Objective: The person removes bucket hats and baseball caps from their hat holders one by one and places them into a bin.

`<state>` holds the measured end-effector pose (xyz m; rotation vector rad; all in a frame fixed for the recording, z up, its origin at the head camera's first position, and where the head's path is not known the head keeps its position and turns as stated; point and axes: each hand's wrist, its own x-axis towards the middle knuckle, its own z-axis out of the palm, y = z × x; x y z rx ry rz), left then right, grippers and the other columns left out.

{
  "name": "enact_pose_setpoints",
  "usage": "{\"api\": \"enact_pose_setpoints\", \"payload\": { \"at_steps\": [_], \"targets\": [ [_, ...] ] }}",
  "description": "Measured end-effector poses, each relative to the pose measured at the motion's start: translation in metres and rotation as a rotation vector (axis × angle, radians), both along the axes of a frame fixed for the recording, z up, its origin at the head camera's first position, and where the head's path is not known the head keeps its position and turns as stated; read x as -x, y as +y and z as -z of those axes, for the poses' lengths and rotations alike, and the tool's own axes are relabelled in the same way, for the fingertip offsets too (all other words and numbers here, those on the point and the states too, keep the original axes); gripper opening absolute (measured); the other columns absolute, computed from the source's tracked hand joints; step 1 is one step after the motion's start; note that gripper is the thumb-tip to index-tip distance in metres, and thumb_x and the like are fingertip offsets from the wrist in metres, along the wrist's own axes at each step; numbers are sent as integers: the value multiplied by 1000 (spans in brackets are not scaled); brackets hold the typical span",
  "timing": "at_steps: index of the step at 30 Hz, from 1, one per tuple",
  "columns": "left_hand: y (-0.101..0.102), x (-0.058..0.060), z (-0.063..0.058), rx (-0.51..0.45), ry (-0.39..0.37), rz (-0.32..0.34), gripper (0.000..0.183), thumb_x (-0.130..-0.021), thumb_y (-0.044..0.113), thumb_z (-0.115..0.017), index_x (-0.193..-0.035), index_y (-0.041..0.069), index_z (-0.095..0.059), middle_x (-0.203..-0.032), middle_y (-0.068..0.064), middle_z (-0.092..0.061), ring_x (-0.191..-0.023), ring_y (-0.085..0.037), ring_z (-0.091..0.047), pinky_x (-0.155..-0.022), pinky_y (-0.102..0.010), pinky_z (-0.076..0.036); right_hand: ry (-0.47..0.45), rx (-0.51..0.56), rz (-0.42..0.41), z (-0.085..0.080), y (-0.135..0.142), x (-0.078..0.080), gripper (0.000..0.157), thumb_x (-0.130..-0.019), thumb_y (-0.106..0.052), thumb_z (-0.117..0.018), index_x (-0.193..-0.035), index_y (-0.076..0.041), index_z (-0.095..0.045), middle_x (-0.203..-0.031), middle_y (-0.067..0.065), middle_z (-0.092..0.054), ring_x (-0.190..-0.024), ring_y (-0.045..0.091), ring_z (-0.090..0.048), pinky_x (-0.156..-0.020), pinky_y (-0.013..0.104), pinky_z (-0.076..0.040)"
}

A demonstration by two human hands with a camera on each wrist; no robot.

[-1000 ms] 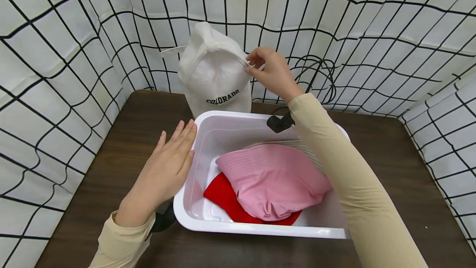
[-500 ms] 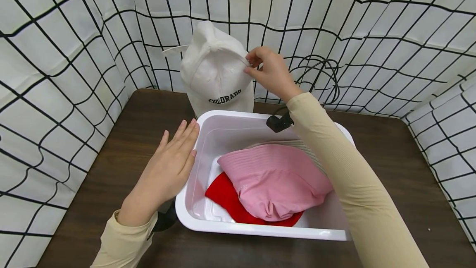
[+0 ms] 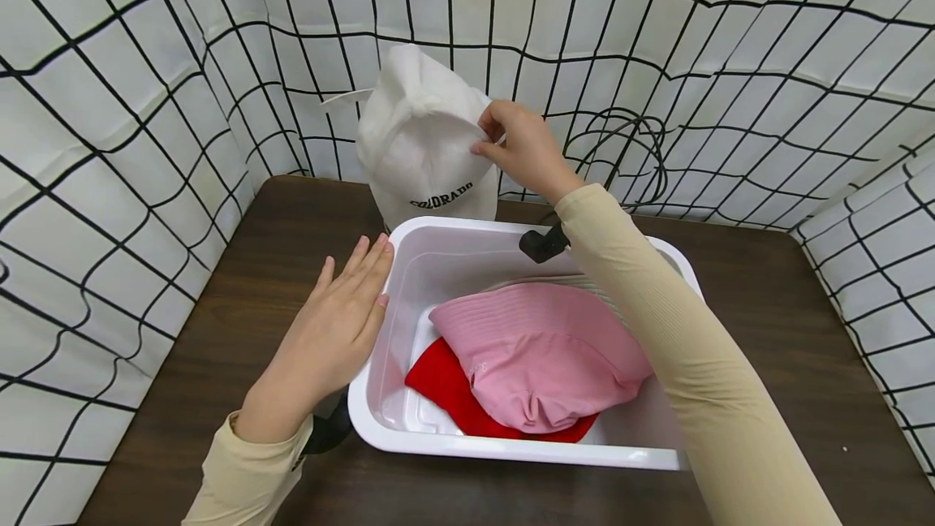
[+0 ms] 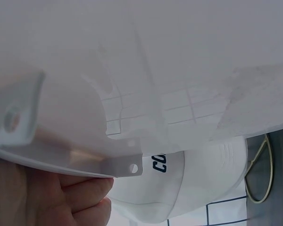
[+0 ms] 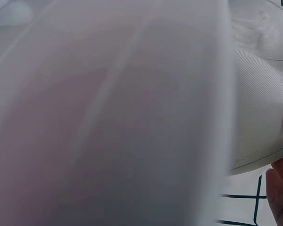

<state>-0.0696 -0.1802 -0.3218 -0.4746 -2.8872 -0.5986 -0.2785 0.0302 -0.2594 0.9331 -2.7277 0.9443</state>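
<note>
A white cap (image 3: 420, 144) lettered "COLORADO" stands behind the white plastic basin (image 3: 365, 396). My right hand (image 3: 529, 148) pinches the cap's right side between thumb and fingers; in the right wrist view those fingers grip the edge of the white fabric (image 5: 259, 108). Straight fingers of my left hand (image 3: 325, 339) rest against the basin's left rim, and the left wrist view has them under that rim. Inside the basin lies a pink bucket hat (image 3: 540, 355) over a red cloth item (image 3: 445, 388). A pale ribbed item (image 3: 584, 286) shows partly behind the pink hat.
Black wire grid panels (image 3: 540, 47) backed with white sheeting surround the dark wooden table (image 3: 241, 266). A coiled black cable (image 3: 621, 153) hangs at the back. A gold-coloured wire loop (image 4: 264, 188) shows beside the cap in the left wrist view.
My right hand has shifted slightly left and down on the cap, whose front now leans and folds more over its lettering. My left hand stays at the rim.
</note>
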Motion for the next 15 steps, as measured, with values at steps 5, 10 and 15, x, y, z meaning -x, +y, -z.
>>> {"api": "enact_pose_setpoints", "payload": {
  "at_steps": [5, 10, 15],
  "targets": [
    [1, 1, 0, 4, -4, 1, 55, -98, 19, -43, -147, -1, -27, -153, -13, -23, -142, -31, -16, -109, -59, -12, 17, -24, -14, 2, 1, 0, 19, -88, -14, -67, -95, 1, -57, -94, 11, -60, -87, 21, -56, -75, 30, -44],
    [1, 1, 0, 4, -3, -1, 55, -98, 19, -44, -146, -1, -28, -153, -14, -24, -142, -32, -16, -109, -60, -13, 49, -21, -28, 4, 1, 0, 17, -90, -13, -65, -93, 1, -56, -93, 11, -60, -85, 21, -55, -73, 30, -45],
    [0, 0, 0, 0, -4, -2, 55, -98, 18, -44, -146, -1, -28, -153, -15, -24, -142, -32, -16, -109, -60, -13, 97, 17, -21, 3, 2, -2, 16, -90, -14, -64, -93, 0, -56, -91, 10, -59, -82, 20, -54, -69, 29, -44]
  ]
}}
